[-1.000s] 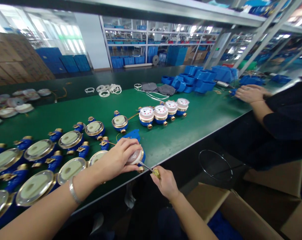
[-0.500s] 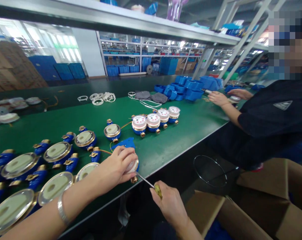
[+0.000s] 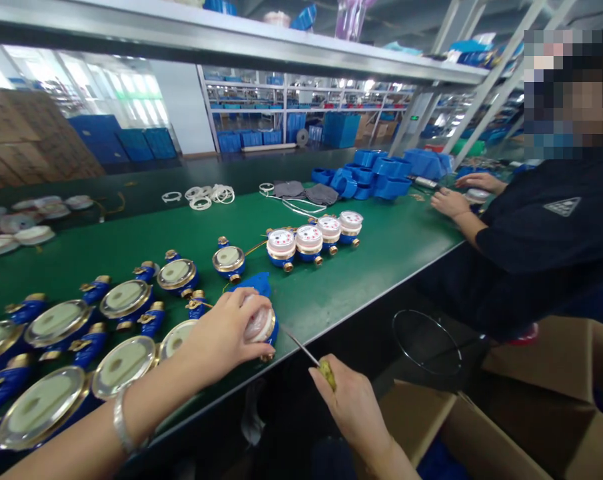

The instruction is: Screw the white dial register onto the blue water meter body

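My left hand [image 3: 228, 328] is wrapped over the top of a water meter [image 3: 269, 325] at the front edge of the bench. The meter has a blue body and a pale upper part, partly covered by my fingers. In my closed right hand [image 3: 354, 403] is a screwdriver [image 3: 305, 349] with a mottled yellow handle. Its thin metal shaft points up and left, with the tip a little right of the meter and apart from it. A flat blue piece [image 3: 257, 283] lies just behind the held meter. Several water meters with pale-green inner discs [image 3: 126, 298] stand to the left.
Several meters with white dials [image 3: 309, 239] stand in a row on the green bench [image 3: 326, 300]. Farther back lie white rings [image 3: 200, 200], grey pads [image 3: 321, 194] and blue ring-shaped parts [image 3: 364, 179]. A co-worker [image 3: 546, 233] works at right. Cardboard boxes [image 3: 426, 417] sit below the bench.
The screwdriver tip has come away from the held meter, and my right hand has shifted right and slightly down. My left hand stays on the meter, showing more of its pale upper part.
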`<state>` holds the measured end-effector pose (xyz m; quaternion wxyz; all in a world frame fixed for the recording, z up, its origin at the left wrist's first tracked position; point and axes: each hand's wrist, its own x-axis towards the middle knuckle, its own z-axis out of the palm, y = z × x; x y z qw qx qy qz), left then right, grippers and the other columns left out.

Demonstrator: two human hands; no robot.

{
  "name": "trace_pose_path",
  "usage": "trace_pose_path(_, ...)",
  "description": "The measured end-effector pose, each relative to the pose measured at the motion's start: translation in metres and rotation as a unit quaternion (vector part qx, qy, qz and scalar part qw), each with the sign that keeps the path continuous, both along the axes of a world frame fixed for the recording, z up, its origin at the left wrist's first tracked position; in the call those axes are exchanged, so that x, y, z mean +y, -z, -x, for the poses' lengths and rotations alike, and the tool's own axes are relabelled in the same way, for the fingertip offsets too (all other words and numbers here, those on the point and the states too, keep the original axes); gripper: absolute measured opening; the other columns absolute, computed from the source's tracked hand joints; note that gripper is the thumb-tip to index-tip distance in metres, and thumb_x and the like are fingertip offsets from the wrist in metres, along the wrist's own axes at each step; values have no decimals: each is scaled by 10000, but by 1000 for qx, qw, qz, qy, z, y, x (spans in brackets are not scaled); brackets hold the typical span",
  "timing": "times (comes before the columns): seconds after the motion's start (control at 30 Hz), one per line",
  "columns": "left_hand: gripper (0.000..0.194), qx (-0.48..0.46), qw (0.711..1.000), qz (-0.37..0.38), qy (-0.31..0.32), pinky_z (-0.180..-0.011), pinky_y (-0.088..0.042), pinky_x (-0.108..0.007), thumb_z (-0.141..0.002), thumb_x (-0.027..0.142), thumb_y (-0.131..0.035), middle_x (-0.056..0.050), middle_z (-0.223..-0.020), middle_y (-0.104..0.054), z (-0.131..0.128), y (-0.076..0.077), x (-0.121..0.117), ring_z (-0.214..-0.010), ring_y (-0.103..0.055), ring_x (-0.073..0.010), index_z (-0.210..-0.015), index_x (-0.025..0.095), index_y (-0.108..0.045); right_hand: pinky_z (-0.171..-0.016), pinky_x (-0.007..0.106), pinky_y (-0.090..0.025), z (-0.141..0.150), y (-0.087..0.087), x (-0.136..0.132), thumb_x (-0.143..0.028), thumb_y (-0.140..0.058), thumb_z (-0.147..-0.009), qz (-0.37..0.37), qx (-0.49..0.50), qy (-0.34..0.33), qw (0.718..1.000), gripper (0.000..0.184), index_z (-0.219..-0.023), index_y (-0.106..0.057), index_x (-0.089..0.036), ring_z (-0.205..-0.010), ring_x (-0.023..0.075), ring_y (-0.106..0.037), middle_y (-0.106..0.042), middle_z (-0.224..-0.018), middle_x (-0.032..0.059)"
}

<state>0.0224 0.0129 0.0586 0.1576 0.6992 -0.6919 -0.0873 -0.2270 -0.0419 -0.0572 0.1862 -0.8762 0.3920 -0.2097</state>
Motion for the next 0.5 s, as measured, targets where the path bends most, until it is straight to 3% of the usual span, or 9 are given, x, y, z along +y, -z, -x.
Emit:
trace_pose_path(0.13, 543, 39, 999, -3, -31, -940, -478, -468, -728, 334, -756, -72, -1179, -554, -2, 0, 1, -1056, -573, -279, -1194, 236, -493, -536, 255, -367, 6, -3, -6, -529, -347, -990, -47, -49, 5, 998, 415, -801, -543, -216, -519, 143, -567, -567, -603, -11)
trace_pose_path(0.33, 504, 157, 983, -53, 79, -1028, -435, -405, -645, 165, -777, -44, -1243, -541, -9, -9, 13, -1157, -532, -230, -1070, 249, -518, -543, 237, -399, 1, -14, -11, -523, -352, -985, -153, -132, 5, 979, 423, -781, -551, -211, -545, 136, -541, -546, -576, -16)
trace_pose_path(0.43, 510, 145, 981, -95, 93, -1103, -375, -433, -659, 87, -703, -39, -1397, -460, -11, -20, 19, -1309, -411, -239, -1097, 267, -513, -585, 241, -397, -3, -23, -13, -532, -397, -971, -151, -89, -42, 984, 397, -797, -558, -213, -607, 139, -557, -585, -661, -6)
trace_pose_path(0.5, 658, 99, 986, -115, 75, -1144, -314, -489, -685, 101, -676, -21, -1525, -318, -11, -24, 21, -1410, -268, -266, -1268, 323, -467, -595, 249, -385, -4, -31, -16, -529, -395, -975, -140, -51, -68, 986, 387, -818, -563, -218, -619, 144, -565, -606, -697, -3)
